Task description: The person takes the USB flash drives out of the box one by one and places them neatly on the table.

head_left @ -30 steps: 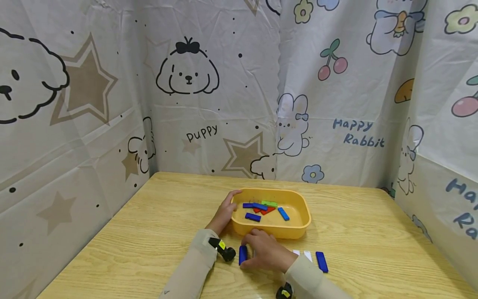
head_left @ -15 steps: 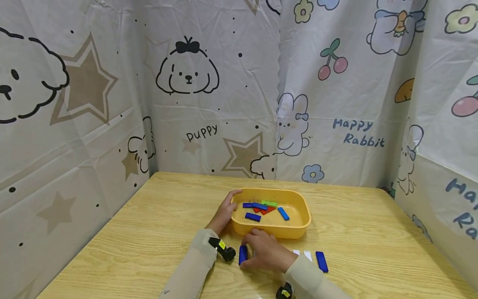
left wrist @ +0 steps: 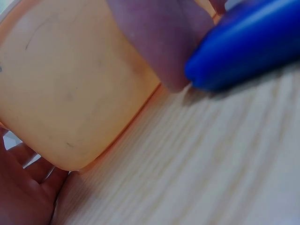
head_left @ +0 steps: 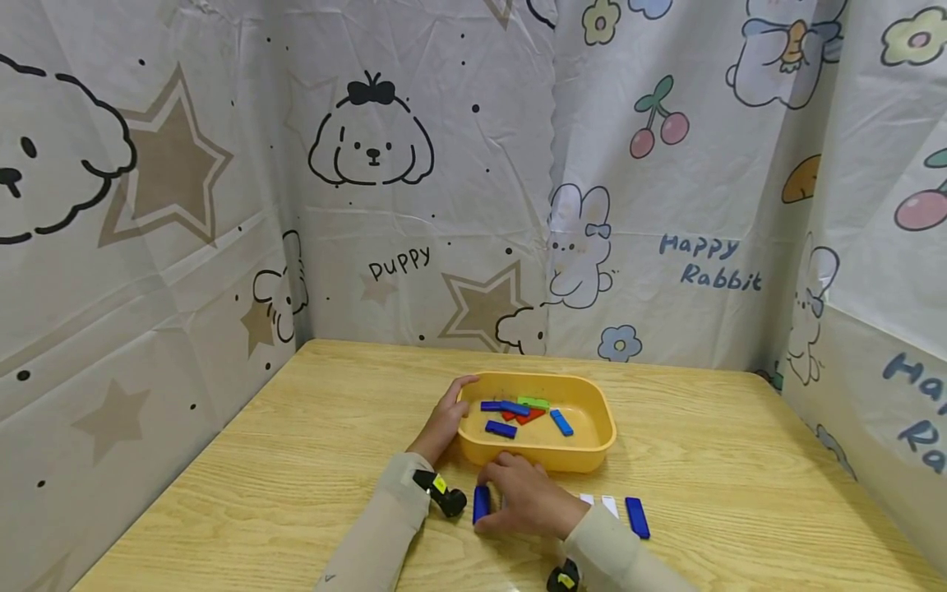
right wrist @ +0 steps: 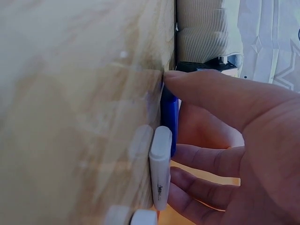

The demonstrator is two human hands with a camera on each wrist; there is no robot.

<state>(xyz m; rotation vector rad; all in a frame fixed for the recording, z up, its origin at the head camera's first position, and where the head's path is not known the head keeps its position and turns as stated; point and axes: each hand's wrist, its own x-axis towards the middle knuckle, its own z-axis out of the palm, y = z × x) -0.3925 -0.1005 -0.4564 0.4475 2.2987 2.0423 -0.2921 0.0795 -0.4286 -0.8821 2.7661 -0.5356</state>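
Here, from the head view, my left hand point(head_left: 441, 423) rests against the yellow tray point(head_left: 586, 457), fingers curled over its rim at 9 o'clock, holding it. My right hand point(head_left: 527, 499) lies on the bench point(head_left: 296, 460) at the tray's 6 o'clock, fingers bent around a dark blue block point(head_left: 482, 503) standing on its edge.

Only the right wrist view shows the grip closely: my thumb tip presses one end of that blue block point(right wrist: 169, 119) while my fingers lie along its side, and a white block point(right wrist: 160, 166) stands just beside it, hidden under my hand in the head view. The left wrist view shows the tray's outer wall point(left wrist: 70, 93) close up, with the blue block point(left wrist: 243, 47) blurred.

To the right hand's 3 o'clock lie two more white blocks point(head_left: 610, 506) and another blue block point(head_left: 637, 518). Inside the tray are loose blocks point(head_left: 518, 411), blue, red and green. The bench is pale wood, enclosed by cartoon-printed curtains point(head_left: 444, 164). Both forearms wear beige sleeves.
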